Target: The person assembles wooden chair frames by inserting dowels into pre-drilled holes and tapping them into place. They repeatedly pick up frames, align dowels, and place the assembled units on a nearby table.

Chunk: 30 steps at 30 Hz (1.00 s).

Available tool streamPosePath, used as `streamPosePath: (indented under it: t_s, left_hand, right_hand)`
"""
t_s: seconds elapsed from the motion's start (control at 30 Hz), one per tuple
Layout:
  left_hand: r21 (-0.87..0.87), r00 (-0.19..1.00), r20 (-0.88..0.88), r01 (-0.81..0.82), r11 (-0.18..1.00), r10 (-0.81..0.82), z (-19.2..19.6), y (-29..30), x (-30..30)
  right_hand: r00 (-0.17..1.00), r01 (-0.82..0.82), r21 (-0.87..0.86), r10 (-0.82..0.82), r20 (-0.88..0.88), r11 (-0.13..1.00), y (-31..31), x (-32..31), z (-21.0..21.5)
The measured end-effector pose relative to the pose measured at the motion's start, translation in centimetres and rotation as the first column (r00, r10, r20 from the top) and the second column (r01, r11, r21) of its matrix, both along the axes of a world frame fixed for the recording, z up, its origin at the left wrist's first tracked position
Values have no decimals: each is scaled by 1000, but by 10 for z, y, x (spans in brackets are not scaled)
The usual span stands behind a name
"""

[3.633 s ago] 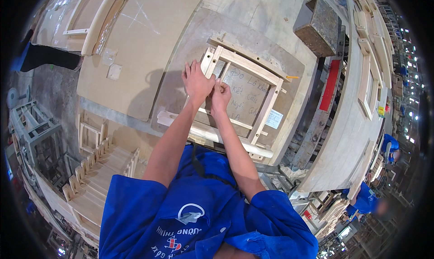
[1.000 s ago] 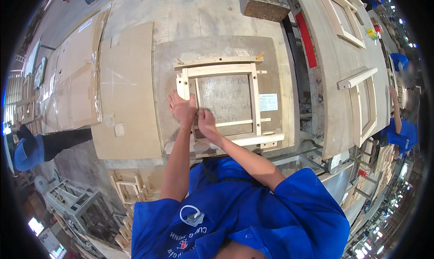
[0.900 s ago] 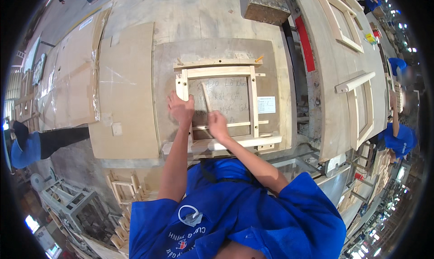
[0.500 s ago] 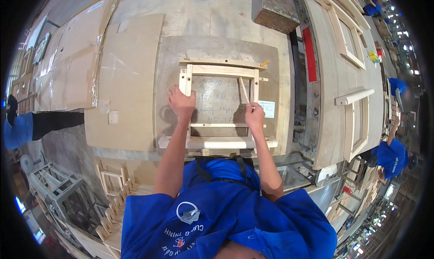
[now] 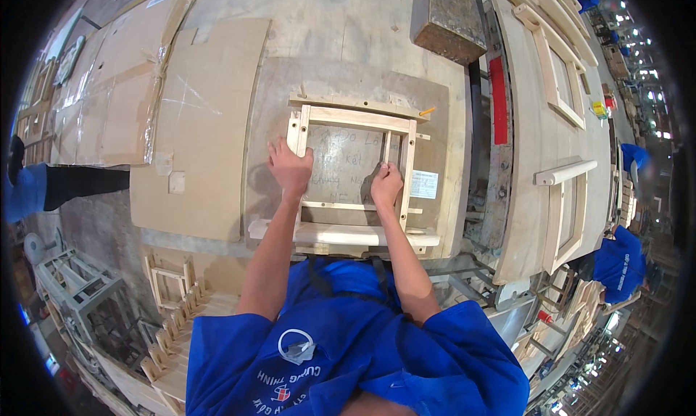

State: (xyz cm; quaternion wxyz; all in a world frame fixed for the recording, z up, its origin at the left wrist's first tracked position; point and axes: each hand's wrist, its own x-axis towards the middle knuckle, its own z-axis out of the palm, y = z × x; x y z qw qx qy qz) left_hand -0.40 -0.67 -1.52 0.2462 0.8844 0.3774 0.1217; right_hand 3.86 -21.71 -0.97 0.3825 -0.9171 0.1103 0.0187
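Frame (image 5: 355,116) under the left hand (image 5: 291,169), thin stick (image 5: 387,146) in the right hand (image 5: 387,185)

The left hand arches over the frame's left side, moderately wide, thumb spread from the fingers: thumb toward the inner edge, fingers toward the outer. How firmly it presses, I cannot tell. The right hand is drawn into a narrow pinch, thumb and fingertips holding the thin stick, which points away from the body over the frame's opening, near its right side.

The frame lies flat on a workbench (image 5: 341,28), atop a grey-brown board (image 5: 348,73) whose margin shows on the left, right and far sides. Beyond that board the workbench stretches on. Its near edge runs close to the waist, just below a rounded rail (image 5: 341,234) that the forearms (image 5: 272,267) cross.

Rightward, a side bench (image 5: 523,126) carries more pale frames (image 5: 552,73); leftward lies a cardboard sheet (image 5: 203,133). Well apart at right is a person in a blue shirt (image 5: 620,267). A rough box (image 5: 453,21) stands near the workbench's right edge, with a red strip (image 5: 498,100) between the 2 benches. A wooden strip (image 5: 348,105) borders the frame's far side. Beside its right side is a white label (image 5: 423,184); smallest is an orange rod (image 5: 427,111) at the wooden strip's right end.
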Motion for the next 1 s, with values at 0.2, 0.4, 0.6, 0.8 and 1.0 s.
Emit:
streamPosePath:
  t_s: [0.2, 0.4, 0.6, 0.8, 1.0]
  left_hand:
    - [26, 1000, 20, -14, 1000, 13, 1, 0, 2]
    - [42, 1000, 17, -13, 999, 13, 5, -1, 0]
    - [33, 999, 22, -25, 999, 24, 6, -1, 1]
    - [5, 1000, -5, -20, 1000, 20, 11, -2, 1]
    - [-67, 995, -99, -6, 998, -1, 12, 0, 1]
  right_hand:
    - [999, -13, 159, 21, -50, 987, -9, 15, -21]
    - [996, 76, 216, -84, 29, 974, -7, 7, -23]
    - [986, 160, 320, -163, -17, 934, -8, 8, -23]
    - [994, 108, 299, -96, -56, 948, -13, 11, -34]
    - [985, 28, 310, 27, -170, 950, -24, -39, -22]
